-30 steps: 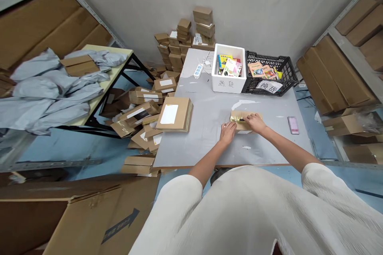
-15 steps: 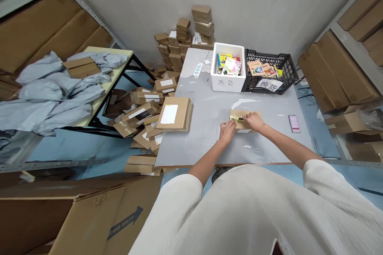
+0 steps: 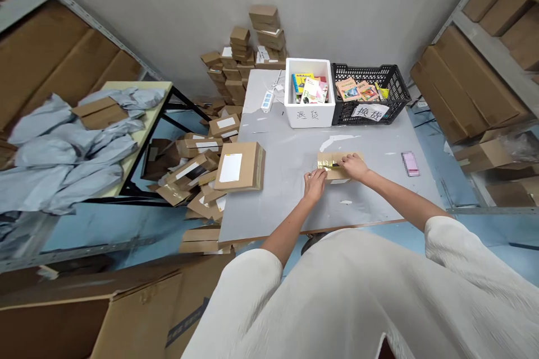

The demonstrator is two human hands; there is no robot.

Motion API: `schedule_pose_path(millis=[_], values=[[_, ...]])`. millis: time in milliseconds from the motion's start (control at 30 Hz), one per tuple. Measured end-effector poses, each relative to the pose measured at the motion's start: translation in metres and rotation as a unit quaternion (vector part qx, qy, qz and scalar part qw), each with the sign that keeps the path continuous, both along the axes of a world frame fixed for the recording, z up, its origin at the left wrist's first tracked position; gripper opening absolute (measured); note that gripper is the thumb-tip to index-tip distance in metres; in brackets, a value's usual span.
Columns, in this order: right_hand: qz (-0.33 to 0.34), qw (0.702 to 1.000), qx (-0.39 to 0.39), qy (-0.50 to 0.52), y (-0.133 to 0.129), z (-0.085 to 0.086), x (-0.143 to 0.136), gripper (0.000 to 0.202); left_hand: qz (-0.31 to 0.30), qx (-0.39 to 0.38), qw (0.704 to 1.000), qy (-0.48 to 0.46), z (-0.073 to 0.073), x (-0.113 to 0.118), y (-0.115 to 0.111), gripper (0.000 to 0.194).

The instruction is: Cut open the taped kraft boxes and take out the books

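On the grey table (image 3: 286, 202) lies a small cardboard box (image 3: 339, 174) with shiny tape along its top. My left hand (image 3: 315, 184) rests on the box's left end, fingers bent against it. Closed over the right part of the taped top is my right hand (image 3: 352, 166), with a thin dark tool (image 3: 336, 165) sticking out from its fingers over the tape. A larger cardboard box (image 3: 248, 166) with a white label sits near the table's left edge.
At the table's back stand a white foam box (image 3: 310, 118) and a black crate (image 3: 404, 95), both holding booklets. A power strip (image 3: 267, 101) lies left of them, a pink item (image 3: 410, 164) at the right. Parcels heap left of the table; grey bags (image 3: 54, 146) cover another table.
The view has shifted slightly, moving the table and boxes in the picture. Both hands remain at the small box, and the dark tool shows more clearly beside my right fingers.
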State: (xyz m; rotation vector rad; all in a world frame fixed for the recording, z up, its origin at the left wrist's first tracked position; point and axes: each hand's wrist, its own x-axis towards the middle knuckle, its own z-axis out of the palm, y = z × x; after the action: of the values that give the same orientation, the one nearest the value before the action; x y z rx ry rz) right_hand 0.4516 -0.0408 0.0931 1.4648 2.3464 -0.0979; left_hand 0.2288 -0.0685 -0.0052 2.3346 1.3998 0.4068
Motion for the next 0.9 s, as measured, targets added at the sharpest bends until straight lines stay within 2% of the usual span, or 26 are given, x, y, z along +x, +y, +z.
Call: schedule_pose_path(millis=[333, 667, 900], values=[[-0.032, 0.999, -0.011, 0.006, -0.002, 0.002, 0.020, 0.038, -0.007, -0.008, 0.998, 0.055, 0.008, -0.001, -0.003, 0.048], [-0.036, 0.999, -0.004, 0.012, -0.004, 0.003, 0.055, 0.032, 0.037, -0.021, 0.994, 0.098, 0.024, 0.018, -0.010, 0.049], [-0.036, 0.999, -0.005, 0.019, -0.010, 0.007, 0.080, 0.033, 0.047, -0.022, 0.993, 0.104, 0.024, 0.021, -0.010, 0.050]])
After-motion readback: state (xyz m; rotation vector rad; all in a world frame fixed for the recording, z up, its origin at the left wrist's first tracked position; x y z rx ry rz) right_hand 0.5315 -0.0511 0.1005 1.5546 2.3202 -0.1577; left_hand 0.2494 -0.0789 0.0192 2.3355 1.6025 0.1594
